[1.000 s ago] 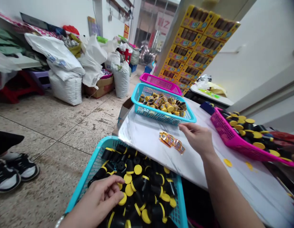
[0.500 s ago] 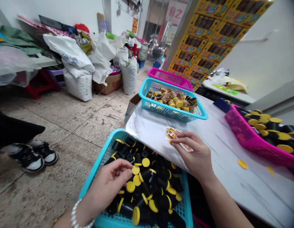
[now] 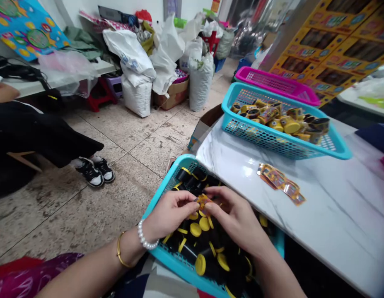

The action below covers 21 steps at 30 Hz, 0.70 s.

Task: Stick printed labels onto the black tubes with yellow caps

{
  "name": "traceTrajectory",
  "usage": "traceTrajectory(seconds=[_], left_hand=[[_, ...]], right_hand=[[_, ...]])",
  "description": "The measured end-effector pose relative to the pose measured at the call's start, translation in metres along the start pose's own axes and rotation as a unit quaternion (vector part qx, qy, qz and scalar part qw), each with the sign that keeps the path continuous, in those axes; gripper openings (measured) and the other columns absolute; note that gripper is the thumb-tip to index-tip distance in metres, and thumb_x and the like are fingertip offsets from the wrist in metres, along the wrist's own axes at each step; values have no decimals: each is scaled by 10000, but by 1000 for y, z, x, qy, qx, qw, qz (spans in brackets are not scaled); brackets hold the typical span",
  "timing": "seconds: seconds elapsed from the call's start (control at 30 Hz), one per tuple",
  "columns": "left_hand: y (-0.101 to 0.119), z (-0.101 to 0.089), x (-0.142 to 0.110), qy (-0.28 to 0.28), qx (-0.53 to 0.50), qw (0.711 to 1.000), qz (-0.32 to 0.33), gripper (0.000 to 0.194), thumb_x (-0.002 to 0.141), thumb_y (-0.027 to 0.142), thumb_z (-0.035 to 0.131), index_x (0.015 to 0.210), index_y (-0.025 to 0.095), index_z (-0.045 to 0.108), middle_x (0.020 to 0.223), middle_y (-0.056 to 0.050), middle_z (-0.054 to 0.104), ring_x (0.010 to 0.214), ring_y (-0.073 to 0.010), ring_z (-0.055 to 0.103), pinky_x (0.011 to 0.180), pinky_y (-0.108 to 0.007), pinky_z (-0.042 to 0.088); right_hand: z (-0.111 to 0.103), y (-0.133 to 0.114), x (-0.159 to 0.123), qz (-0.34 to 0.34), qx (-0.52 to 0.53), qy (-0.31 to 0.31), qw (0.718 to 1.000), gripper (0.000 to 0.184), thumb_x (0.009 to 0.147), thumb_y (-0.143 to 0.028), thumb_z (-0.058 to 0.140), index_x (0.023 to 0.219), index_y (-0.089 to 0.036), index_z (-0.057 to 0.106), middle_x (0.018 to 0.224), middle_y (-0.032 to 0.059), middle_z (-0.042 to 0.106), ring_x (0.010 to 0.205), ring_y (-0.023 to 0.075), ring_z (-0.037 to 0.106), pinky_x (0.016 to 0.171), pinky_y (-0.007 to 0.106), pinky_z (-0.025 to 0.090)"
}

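Head view: a co-worker's trouser leg (image 3: 58, 132) shows more fully than before. Above the turquoise basket (image 3: 160, 188) of yellow-lidded black containers (image 3: 192, 250), the left hand (image 3: 173, 212) pinches a printed label (image 3: 203, 203); the right hand (image 3: 237, 216), earlier at the label stack (image 3: 281, 183) on the marbled surface (image 3: 337, 203), now grips it too.

Looks forward and down from head height, close above hands (image 3: 172, 212) and desk (image 3: 337, 211), reaching back to white sacks (image 3: 137, 89).
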<state>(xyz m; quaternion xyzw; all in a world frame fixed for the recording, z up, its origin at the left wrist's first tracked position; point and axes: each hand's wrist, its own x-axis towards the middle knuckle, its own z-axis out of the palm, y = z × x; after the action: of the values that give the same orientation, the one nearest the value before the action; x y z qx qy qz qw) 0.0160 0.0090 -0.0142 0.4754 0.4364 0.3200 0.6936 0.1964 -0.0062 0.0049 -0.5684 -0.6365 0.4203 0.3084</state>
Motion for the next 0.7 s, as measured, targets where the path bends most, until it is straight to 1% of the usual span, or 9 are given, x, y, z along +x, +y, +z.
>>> traceTrajectory(seconds=[0.03,0.07,0.13,0.27,0.37,0.47,0.57,0.63,0.7], left_hand=[[1,-2,-1,-7,9,1000,2,183,787,327,638,746,150,656,668,8,609,588,-94,506,554,-207,383],[2,-5,-2,-8,18,1000,6,184,790,323,635,739,148,653,666,9,604,591,-92,504,554,-204,381],[4,-11,-4,-1,32,999,13,207,791,328,638,700,143,631,631,21,570,567,-80,474,532,-193,357],[-3,-21,-8,17,-24,1000,-9,347,822,413,603,612,144,541,515,53,456,464,-50,371,451,-175,284],[-12,-20,-12,104,-127,986,0,344,833,466,582,705,148,561,545,57,464,437,-39,375,415,-163,262],[-13,-13,-18,164,-150,975,25,348,818,486,603,737,147,585,544,62,459,408,-30,380,388,-155,244],[-7,-6,-22,148,-124,981,22,360,801,489,623,752,133,637,575,39,517,390,-24,394,369,-160,245],[-4,-2,-23,141,-120,983,18,335,782,471,653,808,137,665,614,24,561,403,-27,412,365,-160,251],[-2,-1,-23,147,-117,982,16,304,759,443,686,823,147,665,551,40,540,403,-33,402,369,-157,259]], right_hand=[[2,-2,2,26,19,-29,999,191,856,-366,598,888,-181,633,760,22,652,640,138,595,559,240,482],[5,-5,3,44,38,-44,997,236,867,-383,578,769,-171,612,660,1,614,575,117,550,518,221,443],[13,-13,3,59,74,-41,995,327,876,-411,557,661,-166,558,579,-22,557,506,88,470,464,198,375],[29,-27,-2,39,99,-26,994,383,896,-444,521,640,-162,558,550,-32,509,472,70,413,425,185,317],[32,-25,-1,46,103,10,994,411,894,-467,517,624,-160,560,521,-32,487,453,72,412,412,187,311],[31,-18,2,61,121,71,988,408,877,-488,535,631,-165,566,513,-28,496,439,82,418,400,194,320],[30,-15,2,45,122,96,987,384,876,-473,542,641,-172,581,527,-24,515,445,87,420,402,197,332],[30,-17,1,25,113,85,990,360,878,-452,546,654,-176,605,529,-20,525,452,92,429,411,201,341],[30,-18,0,7,100,70,993,332,877,-431,553,673,-180,629,539,-14,539,462,100,447,423,207,356]])
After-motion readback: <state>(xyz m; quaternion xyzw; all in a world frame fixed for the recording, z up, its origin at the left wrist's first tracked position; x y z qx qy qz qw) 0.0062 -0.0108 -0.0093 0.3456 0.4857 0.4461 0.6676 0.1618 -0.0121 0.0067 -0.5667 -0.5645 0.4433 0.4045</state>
